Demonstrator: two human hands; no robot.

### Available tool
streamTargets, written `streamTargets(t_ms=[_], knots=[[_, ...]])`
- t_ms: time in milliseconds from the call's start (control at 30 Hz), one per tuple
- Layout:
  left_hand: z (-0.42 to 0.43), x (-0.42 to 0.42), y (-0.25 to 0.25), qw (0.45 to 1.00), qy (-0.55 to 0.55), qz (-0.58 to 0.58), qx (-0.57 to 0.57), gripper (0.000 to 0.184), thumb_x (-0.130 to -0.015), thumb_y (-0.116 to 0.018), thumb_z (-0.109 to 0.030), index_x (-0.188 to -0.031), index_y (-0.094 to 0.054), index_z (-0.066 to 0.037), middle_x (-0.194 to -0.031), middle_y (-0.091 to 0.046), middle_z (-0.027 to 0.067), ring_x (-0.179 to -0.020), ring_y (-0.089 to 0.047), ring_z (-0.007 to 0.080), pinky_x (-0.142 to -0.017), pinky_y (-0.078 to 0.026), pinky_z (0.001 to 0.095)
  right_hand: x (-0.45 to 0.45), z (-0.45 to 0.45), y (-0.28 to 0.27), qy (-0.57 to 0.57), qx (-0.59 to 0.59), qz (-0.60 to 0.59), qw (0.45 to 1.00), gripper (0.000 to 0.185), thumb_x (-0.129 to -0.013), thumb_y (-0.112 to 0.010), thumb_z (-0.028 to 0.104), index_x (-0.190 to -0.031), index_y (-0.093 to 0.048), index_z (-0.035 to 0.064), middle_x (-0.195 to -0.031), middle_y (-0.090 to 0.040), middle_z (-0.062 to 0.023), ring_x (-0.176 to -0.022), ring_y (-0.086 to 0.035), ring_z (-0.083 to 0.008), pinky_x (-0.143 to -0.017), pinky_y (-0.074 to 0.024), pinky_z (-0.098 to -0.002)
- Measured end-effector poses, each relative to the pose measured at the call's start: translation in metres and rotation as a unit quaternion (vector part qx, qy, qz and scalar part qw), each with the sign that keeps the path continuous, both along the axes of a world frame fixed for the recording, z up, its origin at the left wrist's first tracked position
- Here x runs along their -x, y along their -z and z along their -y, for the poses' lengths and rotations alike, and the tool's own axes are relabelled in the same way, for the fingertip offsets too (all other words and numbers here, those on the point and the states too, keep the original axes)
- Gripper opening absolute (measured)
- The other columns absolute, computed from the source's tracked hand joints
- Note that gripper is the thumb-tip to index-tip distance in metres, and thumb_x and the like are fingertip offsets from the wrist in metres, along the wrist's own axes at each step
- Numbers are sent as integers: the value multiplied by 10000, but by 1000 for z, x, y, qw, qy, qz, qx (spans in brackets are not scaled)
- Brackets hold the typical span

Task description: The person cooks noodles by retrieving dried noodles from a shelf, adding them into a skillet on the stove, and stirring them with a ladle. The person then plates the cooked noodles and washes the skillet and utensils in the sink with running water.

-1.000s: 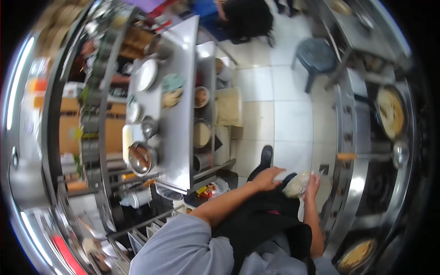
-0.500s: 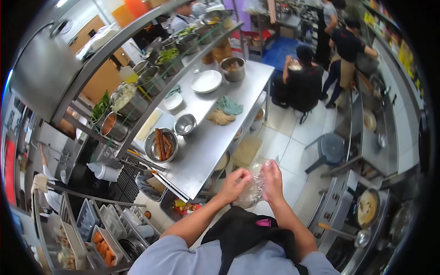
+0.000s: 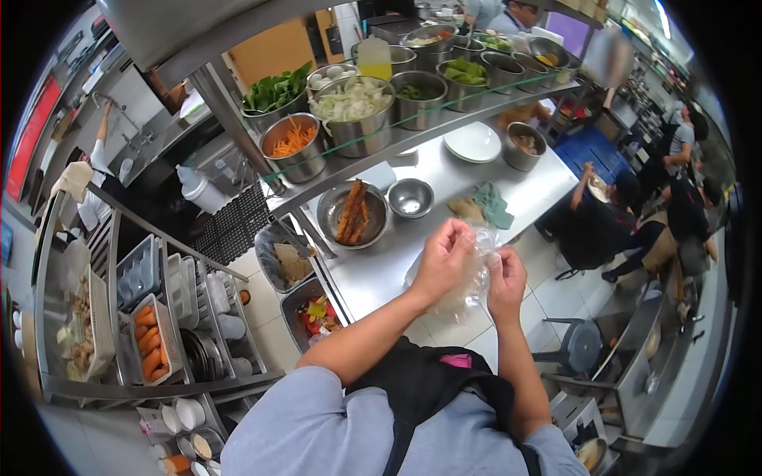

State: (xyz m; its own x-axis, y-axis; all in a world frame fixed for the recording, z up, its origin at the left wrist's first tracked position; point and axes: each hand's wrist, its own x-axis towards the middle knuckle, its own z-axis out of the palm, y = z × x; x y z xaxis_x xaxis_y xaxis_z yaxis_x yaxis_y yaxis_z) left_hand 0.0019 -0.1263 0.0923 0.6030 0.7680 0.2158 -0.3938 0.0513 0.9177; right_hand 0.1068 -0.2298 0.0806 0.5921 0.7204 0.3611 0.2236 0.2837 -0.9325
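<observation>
A clear, crinkled plastic bag [image 3: 464,301] hangs between my hands in front of the apron. My left hand [image 3: 446,258] pinches its upper left part with bent fingers. On the other side, my right hand [image 3: 506,284] grips the bag's upper right edge between thumb and fingers. Both hands are near the front edge of the steel table [image 3: 373,274]. Beyond them a green cloth [image 3: 494,208] lies beside a tan cloth [image 3: 467,210]. Farther left on the table is a steel bowl [image 3: 353,214] with long brown pieces in it, next to a smaller steel bowl [image 3: 411,198].
Above the table, a shelf [image 3: 413,131] carries several steel pots of cut vegetables. White plates [image 3: 473,143] are stacked at the back. Bins [image 3: 311,313] stand below the table's left end, near a rack with carrots [image 3: 149,343]. A grey stool [image 3: 578,345] and co-workers are at right.
My view has turned left, so the table and shelf appear farther right. My hands have risen in view, still holding the plastic bag, and the right fingers have curled onto it.
</observation>
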Motion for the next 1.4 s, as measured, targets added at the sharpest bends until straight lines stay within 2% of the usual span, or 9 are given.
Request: streamTargets(t_ms=[133,233,500,833,933,1000,1067,1267,1400], knots=[[-36,14,28,999,-38,29,4,189,-980,-631,-176,-1104,-546,-61,-958,-601,4,-924,-561,66,-842,-457,254,-15,-57,52,-55,-50,-209,975,211,-1040,-556,262,-978,-552,60,-873,-572,15,-790,-519,-69,-738,-436,-231],[-40,44,28,945,-75,-226,-225,490,-851,-713,-143,-1299,-536,-55,-1205,-603,89,-1119,-592,195,-970,-458,340,-14,-78,39,-101,-36,-209,972,222,-1057,-517,285,-1005,-548,71,-881,-583,17,-796,-526,-58,-749,-450,-236],[-31,27,30,929,-250,-164,-220,112,-876,-626,5,-955,-705,13,-894,-643,77,-796,-620,164,-728,-493,268,-11,-78,35,-181,-16,-146,972,299,-1066,-482,308,-997,-588,37,-906,-578,5,-857,-511,-83,-808,-440,-266],[-7,4,30,916,-189,-188,-300,137,-942,-548,-66,-1065,-563,-7,-907,-585,112,-901,-593,222,-822,-464,323,-6,-64,23,-126,-29,-46,991,269,-1068,-459,244,-1109,-592,14,-974,-610,0,-888,-527,-56,-801,-457,-234],[-7,5,42,870,-155,-241,-402,187,-938,-546,-114,-1094,-553,-11,-881,-570,136,-866,-593,260,-785,-464,349,-4,-60,45,-59,-45,-96,993,362,-1067,-458,308,-925,-598,5,-803,-587,-3,-741,-501,-71,-663,-434,-265],[3,7,44,893,-154,-259,-335,158,-990,-516,-167,-972,-546,-13,-824,-588,129,-784,-588,305,-709,-444,414,-18,-56,66,-110,-17,-101,989,474,-1070,-430,363,-746,-579,50,-693,-554,19,-647,-481,-74,-596,-396,-278],[2,16,46,979,-11,-181,-92,236,-1043,-489,-227,-947,-565,-25,-814,-572,27,-771,-541,133,-697,-431,333,-28,-51,59,-155,-1,-176,972,519,-1068,-420,402,-682,-547,78,-648,-525,31,-607,-453,-71,-570,-370,-280],[21,29,33,980,50,-8,191,299,-1074,-463,-293,-935,-602,-67,-808,-522,-80,-779,-454,43,-730,-418,270,-25,-30,41,-192,81,-271,940,602,-1054,-408,514,-602,-501,127,-588,-467,56,-551,-401,-63,-531,-335,-273],[14,33,27,996,58,-58,36,283,-1055,-495,-287,-902,-584,-66,-812,-603,-12,-746,-515,99,-712,-451,306,-18,-23,20,-141,102,-203,964,614,-1048,-408,540,-608,-500,122,-603,-464,56,-573,-395,-59,-534,-325,-271]])
